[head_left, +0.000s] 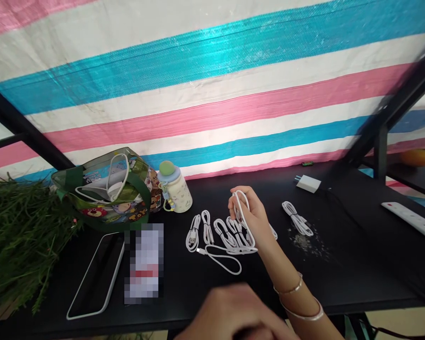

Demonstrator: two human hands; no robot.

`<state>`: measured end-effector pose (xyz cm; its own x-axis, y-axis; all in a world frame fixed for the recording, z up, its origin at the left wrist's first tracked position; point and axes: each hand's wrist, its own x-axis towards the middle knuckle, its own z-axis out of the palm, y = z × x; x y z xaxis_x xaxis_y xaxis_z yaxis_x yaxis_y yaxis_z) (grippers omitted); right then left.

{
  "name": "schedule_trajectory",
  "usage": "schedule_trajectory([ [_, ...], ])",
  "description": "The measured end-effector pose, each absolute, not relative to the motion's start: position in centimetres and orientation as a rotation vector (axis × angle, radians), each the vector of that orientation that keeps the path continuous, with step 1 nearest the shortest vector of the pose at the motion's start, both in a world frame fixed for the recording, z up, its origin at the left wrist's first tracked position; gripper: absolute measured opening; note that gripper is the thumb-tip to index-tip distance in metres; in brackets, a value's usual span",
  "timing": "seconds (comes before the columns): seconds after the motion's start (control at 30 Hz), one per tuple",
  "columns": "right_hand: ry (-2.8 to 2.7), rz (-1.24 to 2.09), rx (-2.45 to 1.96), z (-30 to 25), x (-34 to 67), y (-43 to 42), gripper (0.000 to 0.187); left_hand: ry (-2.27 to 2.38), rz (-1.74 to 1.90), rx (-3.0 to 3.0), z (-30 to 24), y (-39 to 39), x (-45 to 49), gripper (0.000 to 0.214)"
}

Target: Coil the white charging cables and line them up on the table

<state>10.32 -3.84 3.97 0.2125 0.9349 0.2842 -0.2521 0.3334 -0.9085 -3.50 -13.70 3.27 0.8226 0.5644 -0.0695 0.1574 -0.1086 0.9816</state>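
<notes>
My right hand (252, 212), with two bracelets on its wrist, is raised over the table and closed on a white USB charging cable (245, 220). The cable is looped through the fingers, and a loose length with its plug (200, 250) trails to the left. My left hand (239, 311) is close to the camera at the bottom and blurred; its fingers cannot be made out. Behind the held cable lie several tied bundles of white cable (207, 226), partly covered by the right hand. Another tied white cable (297, 218) lies to the right.
On the left are a phone (97, 276), a blurred-out packet (145, 264), a green clear bag (102, 210) and leafy greenery (14, 245). A cup (177, 191) stands behind. A white charger (308, 183), a power strip (411, 219) and pale crumbs (310, 245) are on the right.
</notes>
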Motion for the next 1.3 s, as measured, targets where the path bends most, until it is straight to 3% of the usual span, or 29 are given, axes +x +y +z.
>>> schedule_trajectory([
  [0.07,-0.994,0.967,-0.852,3.7,10.2,-3.7,0.024,0.817,0.822,1.953,4.5,-11.6,-3.6,0.027],
  [0.13,-0.974,0.979,-0.852,3.6,10.2,-3.6,0.025,0.991,0.953,2.096,5.0,-9.7,-3.2,0.026],
  [0.43,-0.934,0.992,-0.814,4.2,11.1,-3.6,0.029,0.829,0.549,2.019,5.5,-5.6,-2.2,0.011],
  [0.6,-0.804,0.981,-0.822,4.6,11.3,-4.0,0.029,0.686,0.657,1.811,5.9,-3.1,-2.4,0.012],
  [0.83,-0.473,1.029,-0.696,5.2,12.1,-3.7,0.033,0.571,0.860,1.449,5.0,-2.3,-3.2,0.043],
  [1.1,0.002,1.181,-0.513,5.3,15.2,-3.3,0.023,0.415,0.997,1.405,5.3,-2.1,-5.8,0.043],
  [1.3,-0.092,1.208,-0.463,4.3,16.0,-3.1,0.024,0.362,0.477,1.728,6.3,-2.7,-7.8,0.036],
])
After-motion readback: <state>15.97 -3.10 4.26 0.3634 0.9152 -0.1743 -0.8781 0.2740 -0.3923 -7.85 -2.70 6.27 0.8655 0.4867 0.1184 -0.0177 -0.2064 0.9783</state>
